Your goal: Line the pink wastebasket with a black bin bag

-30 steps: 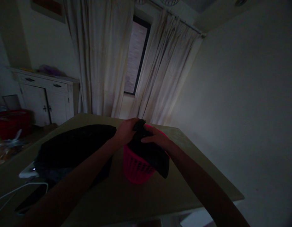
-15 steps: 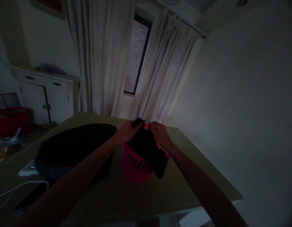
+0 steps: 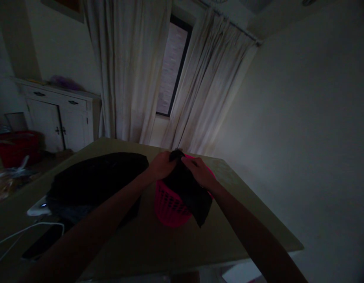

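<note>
A pink plastic basket point(image 3: 167, 208) stands near the middle of a table point(image 3: 158, 247). A black cloth point(image 3: 188, 192) hangs over its rim and down its right side. My left hand point(image 3: 162, 165) is closed on the cloth's top edge above the basket. Just right of it, my right hand point(image 3: 199, 172) grips the same cloth with its fingers curled. The room is dim and the basket's inside is hidden by the cloth.
A large dark pile of fabric point(image 3: 96, 182) lies on the table's left half. A white device point(image 3: 37, 209) with a cable point(image 3: 22, 235) sits at the near left. A white cupboard point(image 3: 59, 122), a red tub point(image 3: 18, 147) and curtains point(image 3: 158, 74) stand behind.
Both hands stayed on the black cloth over the basket. My right hand shifted along its top edge, and the cloth's hanging part bunched slightly.
</note>
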Demonstrator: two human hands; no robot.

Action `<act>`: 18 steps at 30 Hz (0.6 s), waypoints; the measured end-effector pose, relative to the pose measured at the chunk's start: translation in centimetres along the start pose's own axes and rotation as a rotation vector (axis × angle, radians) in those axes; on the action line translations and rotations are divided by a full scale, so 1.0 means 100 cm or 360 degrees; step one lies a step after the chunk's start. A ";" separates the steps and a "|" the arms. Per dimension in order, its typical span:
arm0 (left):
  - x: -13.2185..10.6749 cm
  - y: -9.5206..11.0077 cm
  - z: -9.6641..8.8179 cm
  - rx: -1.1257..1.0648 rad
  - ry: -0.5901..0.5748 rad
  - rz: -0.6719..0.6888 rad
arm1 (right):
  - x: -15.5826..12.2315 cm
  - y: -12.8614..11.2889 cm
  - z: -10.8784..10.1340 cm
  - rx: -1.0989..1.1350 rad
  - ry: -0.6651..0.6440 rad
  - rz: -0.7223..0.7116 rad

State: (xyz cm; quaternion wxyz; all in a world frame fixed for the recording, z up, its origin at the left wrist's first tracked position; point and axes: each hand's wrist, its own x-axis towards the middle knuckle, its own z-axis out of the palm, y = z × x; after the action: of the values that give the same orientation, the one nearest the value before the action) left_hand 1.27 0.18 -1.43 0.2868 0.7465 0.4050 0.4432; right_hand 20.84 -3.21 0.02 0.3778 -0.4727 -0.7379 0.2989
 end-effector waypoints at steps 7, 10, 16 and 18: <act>-0.012 0.009 0.003 0.0255 -0.0028 -0.0047 | 0.013 0.011 -0.007 -0.0113 0.0177 0.0078; -0.018 0.011 0.009 0.0461 -0.0020 0.0111 | 0.019 0.022 -0.012 -0.0337 0.0300 0.0043; -0.030 0.013 0.012 0.0872 -0.0085 0.0453 | 0.031 0.033 -0.023 -0.1010 0.0431 0.0015; -0.039 0.012 0.004 0.1027 -0.0042 0.0552 | 0.037 0.037 -0.031 -0.1069 0.0463 0.0117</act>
State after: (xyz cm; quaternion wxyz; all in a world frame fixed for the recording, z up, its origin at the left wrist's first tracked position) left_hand 0.97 -3.82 -2.41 -0.0377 0.8618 0.3876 0.3251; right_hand 24.21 1.84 -0.20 0.2916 -0.6342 -0.7159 -0.0170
